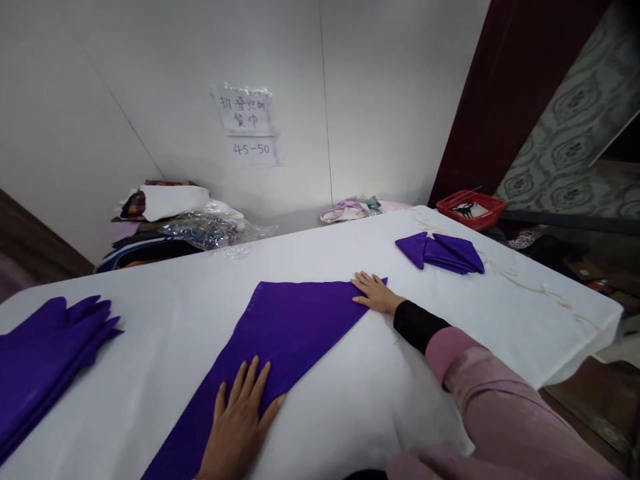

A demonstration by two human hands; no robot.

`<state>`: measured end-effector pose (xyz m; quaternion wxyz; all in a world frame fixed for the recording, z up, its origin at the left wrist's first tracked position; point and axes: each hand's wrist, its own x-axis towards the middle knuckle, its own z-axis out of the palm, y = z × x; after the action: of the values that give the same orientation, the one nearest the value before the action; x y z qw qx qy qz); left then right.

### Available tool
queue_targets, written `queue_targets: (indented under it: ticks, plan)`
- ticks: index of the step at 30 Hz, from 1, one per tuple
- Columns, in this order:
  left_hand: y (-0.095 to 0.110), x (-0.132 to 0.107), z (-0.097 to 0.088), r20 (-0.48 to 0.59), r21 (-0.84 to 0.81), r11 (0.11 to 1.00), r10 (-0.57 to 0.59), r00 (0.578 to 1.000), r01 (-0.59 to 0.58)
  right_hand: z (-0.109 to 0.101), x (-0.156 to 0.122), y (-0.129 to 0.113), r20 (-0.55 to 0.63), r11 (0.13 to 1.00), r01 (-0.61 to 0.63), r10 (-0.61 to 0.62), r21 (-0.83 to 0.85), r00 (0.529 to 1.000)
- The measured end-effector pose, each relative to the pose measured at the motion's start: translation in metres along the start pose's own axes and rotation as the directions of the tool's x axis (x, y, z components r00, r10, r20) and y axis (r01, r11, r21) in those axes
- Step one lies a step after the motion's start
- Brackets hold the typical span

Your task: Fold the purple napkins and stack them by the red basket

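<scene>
Deep-purple cloth [300,320], smooth, tapering to a sharp point, lying flat on the white tablecloth [165,347], left hand [237,423] and right hand [375,294] palm-down on the cloth, fingers spread, gripping nothing

The left hand [239,420] and right hand [376,292] lie spread on a purple cloth [293,327], the right near its far corner. Folded pieces [453,254] sit farther right, a purple stack [45,363] left, a red basket [486,219] beyond.

Left hand [235,423] lies palm-down, bottom left-centre, fingers [249,381] spread; right arm [493,393] extends from lower right, right hand [374,294] palm-down.
</scene>
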<state>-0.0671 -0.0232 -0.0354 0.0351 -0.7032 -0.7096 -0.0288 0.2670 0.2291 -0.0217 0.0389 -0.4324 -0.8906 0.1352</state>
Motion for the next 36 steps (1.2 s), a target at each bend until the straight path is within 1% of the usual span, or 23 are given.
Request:
queue_targets:
  ticks: [7,12,16,18,20,21,23,25,27,28,29,30,31,32,33,34,36]
  plan:
    - [-0.003,-0.001,0.0,0.003,-0.019,1.0,0.005,1.0,-0.005,-0.005,0.008,0.022,-0.011,1.0,-0.014,0.013,-0.009,1.0]
    - [-0.003,-0.001,-0.003,0.04,-0.026,1.0,-0.004,0.999,0.005,-0.007,0.018,0.036,-0.024,0.999,-0.034,0.033,-0.025,0.999]
    - [-0.002,-0.001,-0.005,0.048,-0.033,0.999,-0.009,0.999,0.011,-0.005,0.026,0.045,-0.044,0.997,-0.073,0.072,-0.014,0.996]
    - [-0.002,-0.001,-0.004,0.048,-0.027,1.0,-0.01,0.999,0.012,-0.006,0.029,0.05,-0.075,0.993,-0.11,0.112,0.04,0.991]
    - [-0.001,-0.001,-0.003,0.041,-0.017,1.0,-0.009,0.999,0.01,-0.011,0.032,0.055,-0.141,0.968,-0.193,0.216,0.158,0.966]
    - [-0.001,-0.001,-0.003,0.034,-0.012,1.0,-0.008,0.999,0.009,-0.015,0.032,0.058,-0.18,0.945,-0.241,0.282,0.221,0.942]
    - [0.0,-0.001,-0.001,0.019,-0.008,1.0,-0.009,1.0,0.009,-0.025,0.029,0.061,-0.254,0.895,-0.319,0.402,0.31,0.88]
    - [0.0,-0.001,0.0,0.008,-0.012,1.0,-0.008,1.0,0.008,-0.033,0.019,0.059,-0.317,0.874,-0.355,0.458,0.332,0.831]
    - [0.001,-0.001,0.001,0.0,-0.02,1.0,-0.007,1.0,0.007,-0.033,0.005,0.044,-0.363,0.87,-0.359,0.473,0.339,0.803]
    - [0.001,-0.001,0.001,-0.005,-0.023,1.0,-0.007,1.0,0.007,-0.03,-0.004,0.03,-0.377,0.881,-0.334,0.451,0.336,0.809]
    - [0.001,0.0,0.001,-0.01,-0.025,1.0,-0.007,1.0,0.007,-0.024,-0.014,0.013,-0.38,0.897,-0.297,0.413,0.328,0.828]
    - [0.002,0.0,0.001,-0.013,-0.025,1.0,-0.007,1.0,0.007,-0.017,-0.024,-0.008,-0.375,0.928,-0.196,0.312,0.315,0.873]
    - [0.002,0.0,0.001,-0.014,-0.025,1.0,-0.005,1.0,0.005,-0.009,-0.034,-0.032,-0.34,0.951,-0.076,0.181,0.299,0.923]
    - [0.002,0.001,0.001,-0.013,-0.025,1.0,-0.003,1.0,0.002,-0.001,-0.043,-0.058,-0.263,0.958,0.06,0.017,0.281,0.965]
    - [0.003,0.001,0.001,-0.01,-0.026,1.0,-0.001,1.0,0.001,0.007,-0.051,-0.083,-0.176,0.947,0.184,-0.141,0.263,0.974]
    - [0.004,0.002,0.0,-0.007,-0.027,1.0,0.0,1.0,0.0,0.013,-0.057,-0.107,-0.079,0.924,0.29,-0.279,0.251,0.957]
    - [0.006,0.002,-0.001,-0.006,-0.03,1.0,0.0,1.0,0.0,0.023,-0.065,-0.146,0.028,0.872,0.425,-0.445,0.244,0.895]
